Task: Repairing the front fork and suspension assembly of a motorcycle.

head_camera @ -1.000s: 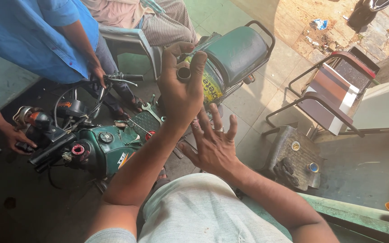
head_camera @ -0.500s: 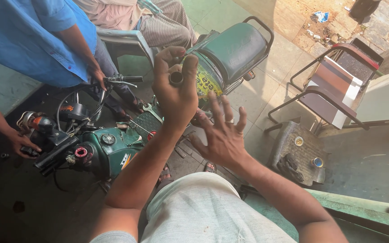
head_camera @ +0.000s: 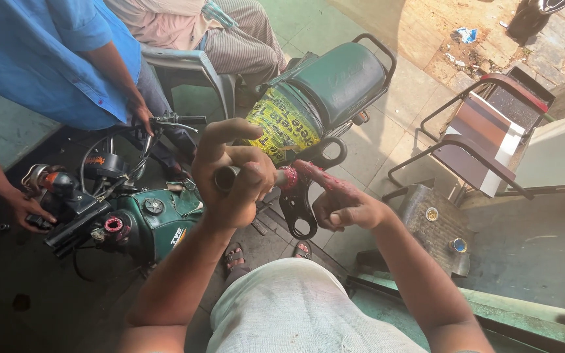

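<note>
Left hand now lower, fist wrapped tight round short dark metal tube, index raised. Right hand, flat and spread half second ago, now curled, red-smeared finger touching tube's far end. Green moped below grip.

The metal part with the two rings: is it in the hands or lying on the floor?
In the hands. The left hand grips its stem and the right hand touches it, so the black metal part hangs clear above the floor.

My left hand grips a dark metal tube; my right hand has a red-smeared finger beside its bearing end, above the green moped.
</note>
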